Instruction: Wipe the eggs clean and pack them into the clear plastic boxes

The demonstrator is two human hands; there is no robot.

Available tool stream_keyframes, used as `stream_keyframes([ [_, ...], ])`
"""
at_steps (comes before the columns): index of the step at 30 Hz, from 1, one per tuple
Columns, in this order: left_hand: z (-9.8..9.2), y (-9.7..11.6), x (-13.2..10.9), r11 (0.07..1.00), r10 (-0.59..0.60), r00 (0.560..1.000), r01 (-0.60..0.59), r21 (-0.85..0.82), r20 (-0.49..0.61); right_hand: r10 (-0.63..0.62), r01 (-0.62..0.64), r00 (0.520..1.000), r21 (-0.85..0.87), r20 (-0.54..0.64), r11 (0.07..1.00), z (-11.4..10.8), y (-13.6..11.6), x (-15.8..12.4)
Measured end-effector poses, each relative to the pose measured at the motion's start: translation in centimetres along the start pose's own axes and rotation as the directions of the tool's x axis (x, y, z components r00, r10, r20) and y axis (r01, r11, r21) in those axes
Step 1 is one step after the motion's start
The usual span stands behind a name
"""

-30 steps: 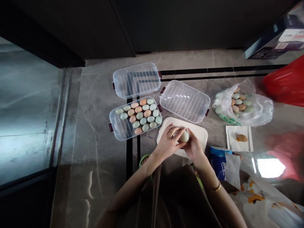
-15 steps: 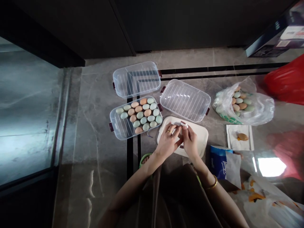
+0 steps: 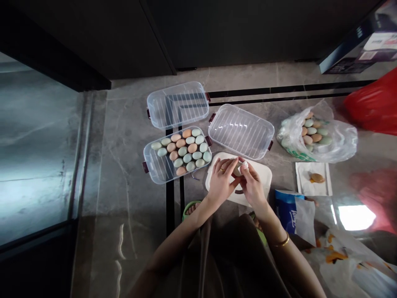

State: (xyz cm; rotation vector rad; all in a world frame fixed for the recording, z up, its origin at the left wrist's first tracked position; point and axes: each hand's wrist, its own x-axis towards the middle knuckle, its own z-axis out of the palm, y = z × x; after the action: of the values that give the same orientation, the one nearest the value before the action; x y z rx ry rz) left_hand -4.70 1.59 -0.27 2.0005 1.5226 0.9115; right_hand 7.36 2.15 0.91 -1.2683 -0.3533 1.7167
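Both hands meet over a white lid [image 3: 263, 174] lying on the floor. My left hand [image 3: 221, 182], with a ring on it, cups a pale egg [image 3: 237, 170] from the left. My right hand [image 3: 252, 186] is closed on a small white wad at the egg's right side and presses it against the shell. To the left stands a clear box [image 3: 155, 169] holding several green and brown eggs.
Two more clear boxes [image 3: 178, 103] [image 3: 241, 131] stand behind. A clear plastic bag of eggs [image 3: 316, 134] lies at right, near a red bag [image 3: 375, 103]. A tissue with yolk [image 3: 313, 179], a blue tissue pack [image 3: 287, 209] and stained paper lie at lower right.
The egg was in plain sight a second ago, then hidden between the hands, and now shows again as the right hand shifts the white wad over it.
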Motion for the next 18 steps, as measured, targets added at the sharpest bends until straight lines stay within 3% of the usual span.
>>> stream_keyframes([
  [3, 0.3, -0.2, -0.3, 0.997, 0.027, 0.997, -0.032, -0.071, -0.068, -0.071, 0.073, 0.995, 0.021, -0.069, 0.997, 0.7, 0.1, 0.0],
  [8, 0.3, -0.4, -0.9, 0.995, -0.015, 0.985, -0.002, -0.1, -0.17, 0.138, -0.146, 0.989, 0.179, 0.059, 0.973, 0.8, 0.4, -0.1],
  [11, 0.4, -0.3, -0.8, 0.987, -0.062, 0.99, 0.043, -0.154, -0.123, 0.126, -0.142, 0.986, 0.165, 0.105, 0.976, 0.2, 0.6, -0.3],
  [15, 0.3, -0.4, -0.6, 0.938, -0.08, 0.997, 0.076, -0.339, 0.003, 0.068, -0.071, 0.997, 0.105, 0.032, 0.992, -0.7, 0.5, -0.3],
  [18, 0.1, -0.9, -0.5, 0.885, -0.151, 0.984, 0.175, -0.431, 0.091, 0.048, -0.05, 0.998, 0.03, 0.043, 0.998, -1.2, 0.4, -0.3],
])
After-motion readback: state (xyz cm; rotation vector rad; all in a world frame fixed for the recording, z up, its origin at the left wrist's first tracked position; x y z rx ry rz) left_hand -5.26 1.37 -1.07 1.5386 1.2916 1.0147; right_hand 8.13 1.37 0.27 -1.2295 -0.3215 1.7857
